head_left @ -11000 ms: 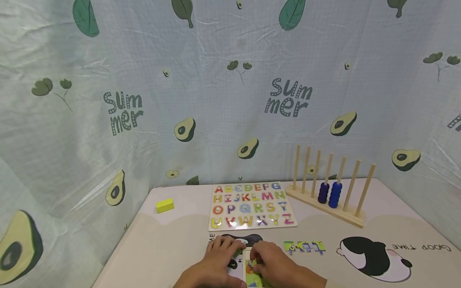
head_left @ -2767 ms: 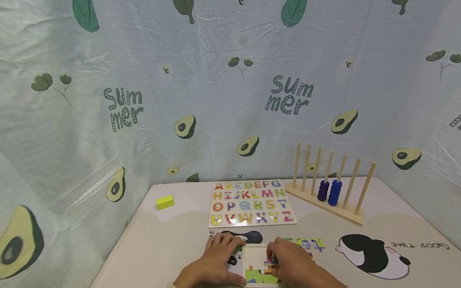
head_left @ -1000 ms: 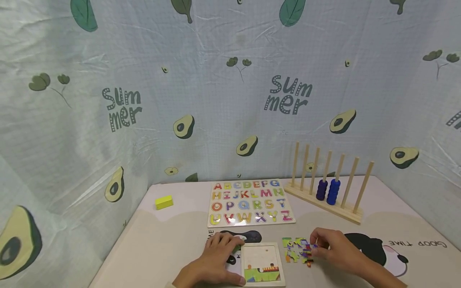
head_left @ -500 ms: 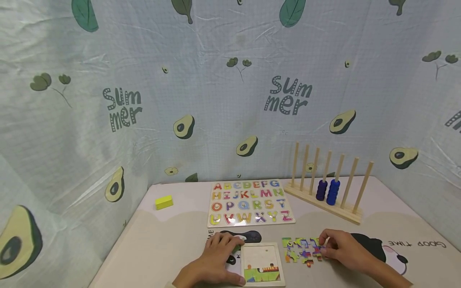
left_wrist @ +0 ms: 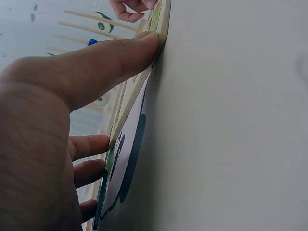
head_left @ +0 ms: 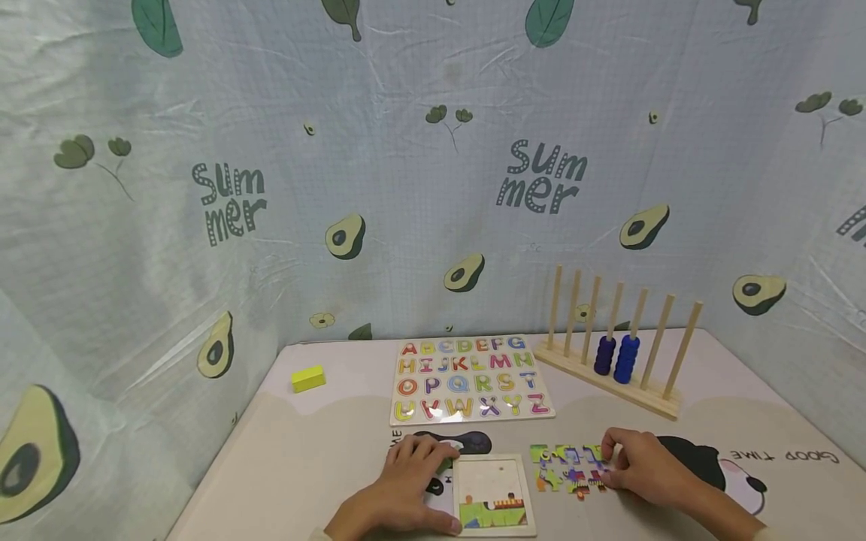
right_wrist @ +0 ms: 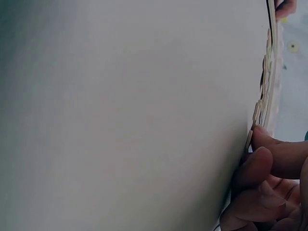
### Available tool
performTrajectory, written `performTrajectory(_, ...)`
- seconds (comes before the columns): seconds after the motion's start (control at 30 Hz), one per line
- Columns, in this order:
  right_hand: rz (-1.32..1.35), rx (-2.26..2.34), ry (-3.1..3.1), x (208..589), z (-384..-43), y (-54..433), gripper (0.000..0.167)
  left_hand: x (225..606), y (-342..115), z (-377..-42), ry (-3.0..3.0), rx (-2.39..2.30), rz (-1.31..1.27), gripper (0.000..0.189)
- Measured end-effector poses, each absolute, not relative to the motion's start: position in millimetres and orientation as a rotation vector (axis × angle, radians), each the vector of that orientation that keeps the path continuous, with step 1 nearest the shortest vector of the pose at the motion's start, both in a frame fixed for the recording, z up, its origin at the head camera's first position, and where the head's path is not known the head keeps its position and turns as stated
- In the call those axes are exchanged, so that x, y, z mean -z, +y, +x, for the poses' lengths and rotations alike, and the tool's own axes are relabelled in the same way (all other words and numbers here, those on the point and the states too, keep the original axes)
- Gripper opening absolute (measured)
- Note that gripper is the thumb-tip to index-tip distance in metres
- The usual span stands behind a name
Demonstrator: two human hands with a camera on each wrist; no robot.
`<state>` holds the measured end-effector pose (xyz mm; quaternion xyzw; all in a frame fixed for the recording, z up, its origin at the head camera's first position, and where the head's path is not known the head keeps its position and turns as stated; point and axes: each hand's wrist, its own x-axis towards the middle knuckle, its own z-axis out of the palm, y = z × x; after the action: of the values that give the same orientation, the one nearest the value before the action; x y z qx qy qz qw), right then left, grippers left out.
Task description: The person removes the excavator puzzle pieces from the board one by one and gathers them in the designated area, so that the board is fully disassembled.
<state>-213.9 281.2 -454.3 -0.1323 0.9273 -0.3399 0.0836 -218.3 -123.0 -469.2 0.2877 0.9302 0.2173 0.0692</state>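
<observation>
A square wooden puzzle tray [head_left: 494, 533] lies near the table's front, with green and orange pieces fitted along its bottom and bare wood above. My left hand [head_left: 409, 485] rests along its left side, thumb on the near corner and fingers at the far corner; the left wrist view shows the thumb [left_wrist: 130, 54] pressing the tray's edge. To the right lie several loose jigsaw pieces [head_left: 551, 478] in two rough rows. At the right end of these rows my right hand [head_left: 646, 469] pinches a purple jigsaw piece [head_left: 597, 478] between thumb and index finger, low at the table.
Behind the tray lies an alphabet board [head_left: 470, 385] with coloured letters. A wooden peg rack [head_left: 616, 382] with blue and purple beads stands at the back right. A yellow block [head_left: 308, 379] sits at the back left. A printed curtain [head_left: 406, 188] surrounds the table.
Pieces have gone from the tray to the growing group at its right. My right hand left the tray, then shifted the last purple piece slightly right and nearer. My left hand stays put.
</observation>
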Motion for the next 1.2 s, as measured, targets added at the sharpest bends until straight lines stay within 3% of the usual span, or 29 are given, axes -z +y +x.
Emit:
performTrajectory(0.5,-0.394,1.075,2.725,449,-211,274,0.025,467,-123,-217,2.797,-0.655,0.859,0.082)
performTrajectory(1.2,-0.655,1.373,2.551,436,-208,185,0.019,467,-123,-218,2.800,-0.644,0.875,0.082)
